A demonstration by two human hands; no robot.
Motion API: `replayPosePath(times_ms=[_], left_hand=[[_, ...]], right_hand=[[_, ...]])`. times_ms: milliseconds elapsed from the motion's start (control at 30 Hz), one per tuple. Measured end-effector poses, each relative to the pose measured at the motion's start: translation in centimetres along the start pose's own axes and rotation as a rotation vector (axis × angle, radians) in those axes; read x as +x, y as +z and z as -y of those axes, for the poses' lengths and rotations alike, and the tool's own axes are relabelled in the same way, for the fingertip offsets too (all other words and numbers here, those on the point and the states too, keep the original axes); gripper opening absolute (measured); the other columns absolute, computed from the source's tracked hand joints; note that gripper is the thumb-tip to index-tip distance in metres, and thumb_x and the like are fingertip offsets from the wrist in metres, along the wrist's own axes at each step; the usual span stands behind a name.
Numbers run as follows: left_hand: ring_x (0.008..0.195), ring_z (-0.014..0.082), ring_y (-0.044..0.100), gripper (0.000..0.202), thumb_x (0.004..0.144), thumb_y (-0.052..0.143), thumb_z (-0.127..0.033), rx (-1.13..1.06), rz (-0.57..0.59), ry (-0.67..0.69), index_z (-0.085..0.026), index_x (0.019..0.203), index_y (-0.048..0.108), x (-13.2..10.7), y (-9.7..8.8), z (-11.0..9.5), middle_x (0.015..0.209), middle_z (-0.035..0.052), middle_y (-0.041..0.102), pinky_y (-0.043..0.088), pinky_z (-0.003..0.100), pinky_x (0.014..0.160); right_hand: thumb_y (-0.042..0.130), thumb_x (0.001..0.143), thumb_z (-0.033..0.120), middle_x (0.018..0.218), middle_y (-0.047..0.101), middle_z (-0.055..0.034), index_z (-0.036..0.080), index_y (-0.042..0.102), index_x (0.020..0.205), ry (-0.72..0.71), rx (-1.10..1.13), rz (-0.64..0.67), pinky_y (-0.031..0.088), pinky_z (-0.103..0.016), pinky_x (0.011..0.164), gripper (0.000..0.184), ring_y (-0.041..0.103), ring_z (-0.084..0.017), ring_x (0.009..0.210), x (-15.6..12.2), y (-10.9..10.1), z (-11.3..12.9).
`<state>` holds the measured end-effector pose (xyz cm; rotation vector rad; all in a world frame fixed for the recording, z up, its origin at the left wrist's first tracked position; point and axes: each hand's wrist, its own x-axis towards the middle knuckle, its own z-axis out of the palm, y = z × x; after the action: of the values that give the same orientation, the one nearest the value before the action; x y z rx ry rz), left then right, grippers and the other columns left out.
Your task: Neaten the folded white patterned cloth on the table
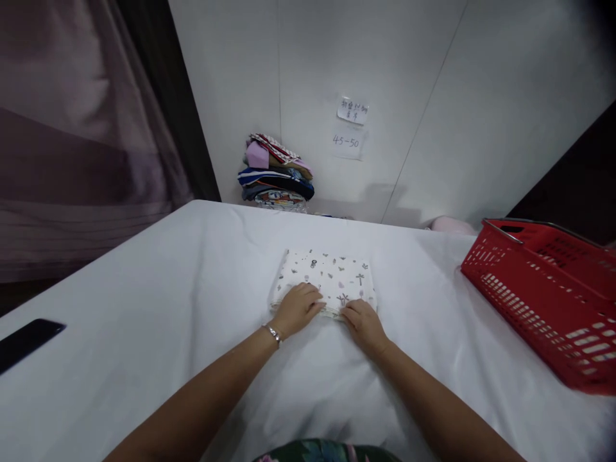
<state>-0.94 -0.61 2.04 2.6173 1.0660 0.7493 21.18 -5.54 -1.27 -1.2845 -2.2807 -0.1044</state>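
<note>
A folded white cloth (332,273) with small printed motifs, some like palm trees, lies flat on the white-covered table. My left hand (299,309), with a silver bracelet at the wrist, has its fingers over the cloth's near edge left of centre. The thumb sits by that edge, and the fingers look closed on the layers. Farther right along the same edge, my right hand (363,323) pinches the cloth, its fingers bent. The undersides of both grips are hidden.
At right stands a red plastic basket (539,295) with a metal handle. A black phone (29,340) lies at the left edge. Beyond the white table (144,301), folded fabrics (276,176) are stacked against the wall, near two paper notes (353,110). A curtain (72,128) hangs at left.
</note>
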Motion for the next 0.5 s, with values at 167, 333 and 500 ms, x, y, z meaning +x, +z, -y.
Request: replayPosePath(times_ms=[167,333,500], left_hand=[[0.129,0.0234,0.035,0.045,0.085,0.052,-0.031,0.082,0.089,0.112,-0.024,0.129,0.044,-0.9,2.1,-1.0,0.137,0.0052,0.046,0.028,0.043,0.105],[0.133,0.0241,0.029,0.056,0.083,0.054,-0.031,0.167,0.122,0.13,-0.021,0.135,0.036,-2.1,3.3,-0.8,0.142,0.006,0.04,0.022,0.044,0.109],[0.127,0.0202,0.04,0.042,0.086,0.045,-0.019,0.147,0.081,0.109,-0.021,0.128,0.046,-3.2,2.0,-0.1,0.132,0.0058,0.052,0.028,0.042,0.106]], right_hand=[[0.043,0.091,0.018,0.087,0.061,-0.0078,0.02,0.064,0.092,0.021,0.037,0.019,0.044,-0.033,0.073,0.021,0.054,-0.02,0.081,0.1,-0.7,0.4],[0.043,0.089,0.02,0.113,0.06,-0.0115,0.018,0.056,0.115,0.021,0.067,0.02,0.045,-0.039,0.088,0.03,0.053,-0.023,0.104,1.9,-1.1,1.9],[0.052,0.085,0.031,0.136,0.045,-0.0152,0.012,0.04,0.135,0.009,-0.045,0.093,0.032,-0.048,0.104,0.054,0.038,-0.029,0.127,1.3,1.7,3.3]])
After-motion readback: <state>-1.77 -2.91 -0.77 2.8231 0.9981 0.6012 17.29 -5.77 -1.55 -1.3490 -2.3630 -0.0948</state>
